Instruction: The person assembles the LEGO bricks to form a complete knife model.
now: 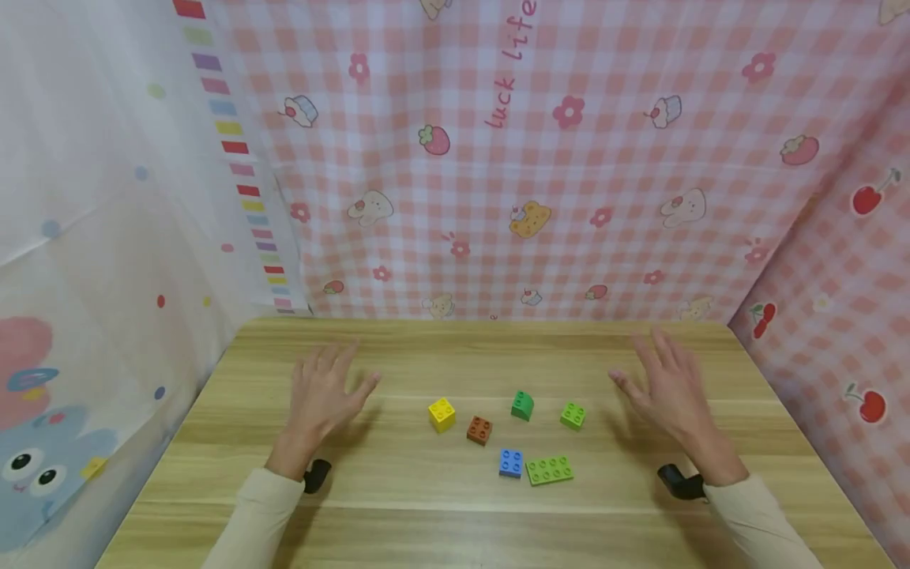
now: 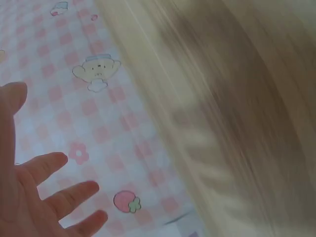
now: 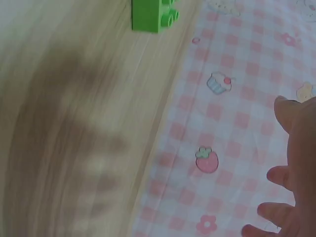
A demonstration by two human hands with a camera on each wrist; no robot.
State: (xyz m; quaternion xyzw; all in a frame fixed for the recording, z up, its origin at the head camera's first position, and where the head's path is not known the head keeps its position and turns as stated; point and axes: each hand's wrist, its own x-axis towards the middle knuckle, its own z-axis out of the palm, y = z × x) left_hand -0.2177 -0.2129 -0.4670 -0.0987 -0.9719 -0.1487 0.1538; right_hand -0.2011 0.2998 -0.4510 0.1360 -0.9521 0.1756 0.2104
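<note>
In the head view, your left hand (image 1: 323, 395) and right hand (image 1: 671, 391) are spread and hold nothing, either side of six toy bricks on the wooden counter (image 1: 398, 521): a yellow brick (image 1: 441, 415), a brown brick (image 1: 479, 431), a curved dark green brick (image 1: 522, 405), a small lime brick (image 1: 573, 416), a blue brick (image 1: 510, 464) and, just beside that, a long lime brick (image 1: 550, 471). Reaching for the blue one could nudge its close neighbour; the curved one's rounded side might slip from a pinch. "Luck life" runs up the pink checked cloth (image 1: 498, 261) behind; no brand is readable on the bricks. In the left wrist view, your fingers stand apart, with no brick showing. In the right wrist view, your fingers are also apart, and a green brick (image 3: 146, 15) is cut off at the top edge; no lettering is readable.
</note>
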